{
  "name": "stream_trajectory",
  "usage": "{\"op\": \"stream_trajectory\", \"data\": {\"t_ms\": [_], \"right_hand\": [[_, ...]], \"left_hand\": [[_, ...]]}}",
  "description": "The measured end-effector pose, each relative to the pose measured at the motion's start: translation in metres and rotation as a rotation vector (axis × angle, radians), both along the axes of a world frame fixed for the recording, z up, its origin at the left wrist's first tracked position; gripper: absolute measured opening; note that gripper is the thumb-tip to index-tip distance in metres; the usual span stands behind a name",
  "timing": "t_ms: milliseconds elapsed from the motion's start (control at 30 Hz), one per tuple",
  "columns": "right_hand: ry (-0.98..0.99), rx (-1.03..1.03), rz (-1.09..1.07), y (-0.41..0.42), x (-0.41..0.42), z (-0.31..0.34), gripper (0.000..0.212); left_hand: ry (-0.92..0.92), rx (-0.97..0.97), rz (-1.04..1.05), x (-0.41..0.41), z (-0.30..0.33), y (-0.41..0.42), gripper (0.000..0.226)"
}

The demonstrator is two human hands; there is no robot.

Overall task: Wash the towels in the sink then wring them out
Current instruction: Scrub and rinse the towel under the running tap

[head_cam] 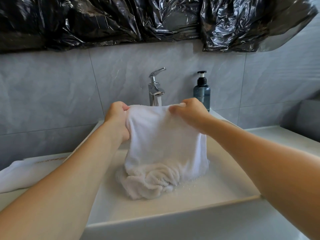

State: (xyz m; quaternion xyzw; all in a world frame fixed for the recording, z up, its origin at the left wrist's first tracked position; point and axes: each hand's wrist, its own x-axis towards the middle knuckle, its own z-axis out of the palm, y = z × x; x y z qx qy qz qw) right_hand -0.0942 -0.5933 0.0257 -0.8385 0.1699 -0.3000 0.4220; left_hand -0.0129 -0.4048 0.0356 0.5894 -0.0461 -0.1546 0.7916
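Note:
A white towel (162,141) hangs over the white rectangular sink (173,217), its lower end bunched and wet on the basin floor. My left hand (117,116) grips the towel's upper left edge. My right hand (188,110) pinches its upper right edge, fingers curled over the hem. The top of the towel is stretched between both hands just below the chrome tap (155,87), from which water runs behind the cloth. A second white towel (22,174) lies folded on the counter at the left, partly hidden by my left forearm.
A dark blue pump bottle (201,91) stands right of the tap on the sink's back ledge. Grey tiles cover the wall, with black plastic sheeting (155,19) hung above. A white counter (284,137) extends to the right.

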Motion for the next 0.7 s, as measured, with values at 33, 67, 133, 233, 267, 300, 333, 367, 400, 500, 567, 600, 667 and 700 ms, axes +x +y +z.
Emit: {"op": "stream_trajectory", "data": {"t_ms": [33, 67, 133, 233, 267, 300, 333, 367, 400, 500, 567, 600, 667, 700], "right_hand": [[-0.013, -0.022, -0.019, 0.0, 0.0, 0.0, 0.029], [0.0, -0.07, -0.042, -0.002, -0.001, -0.001, 0.026], [0.058, -0.188, -0.08, -0.005, -0.004, -0.003, 0.019], [0.131, -0.38, -0.113, -0.009, -0.007, -0.006, 0.024], [0.156, -0.426, -0.117, -0.009, -0.007, -0.006, 0.023], [0.174, -0.447, -0.114, -0.01, -0.007, -0.006, 0.022], [0.182, -0.446, -0.103, -0.01, -0.006, -0.006, 0.021], [0.177, -0.441, -0.085, -0.009, -0.006, -0.005, 0.021], [0.175, -0.443, -0.065, -0.009, -0.006, -0.005, 0.022], [0.232, -0.451, -0.011, -0.004, -0.006, -0.005, 0.035], [0.282, -0.435, 0.014, -0.001, -0.006, -0.007, 0.036], [0.297, -0.426, 0.026, 0.0, -0.005, -0.008, 0.033], [0.291, -0.395, 0.064, 0.003, -0.005, -0.007, 0.028], [0.283, -0.377, 0.098, 0.004, -0.005, -0.005, 0.027]], "left_hand": [[0.0, 0.017, -0.025, 0.001, -0.002, -0.002, 0.021], [0.002, 0.056, -0.042, 0.001, -0.004, -0.003, 0.02], [-0.003, 0.135, -0.078, -0.001, -0.007, -0.006, 0.021], [-0.033, 0.224, -0.102, -0.002, -0.007, -0.009, 0.017], [-0.041, 0.258, -0.091, -0.001, -0.007, -0.01, 0.019], [-0.053, 0.289, -0.08, 0.0, -0.007, -0.01, 0.023], [-0.07, 0.303, -0.075, 0.0, -0.007, -0.009, 0.027], [-0.092, 0.316, -0.066, 0.001, -0.007, -0.009, 0.027], [-0.115, 0.33, -0.066, 0.001, -0.006, -0.009, 0.025], [-0.263, 0.39, -0.006, 0.006, -0.008, -0.008, 0.015], [-0.399, 0.411, 0.055, 0.01, -0.01, -0.008, 0.014], [-0.459, 0.415, 0.068, 0.011, -0.012, -0.008, 0.01], [-0.555, 0.456, 0.078, 0.013, -0.014, -0.007, 0.011], [-0.585, 0.485, 0.076, 0.014, -0.015, -0.006, 0.014]]}}
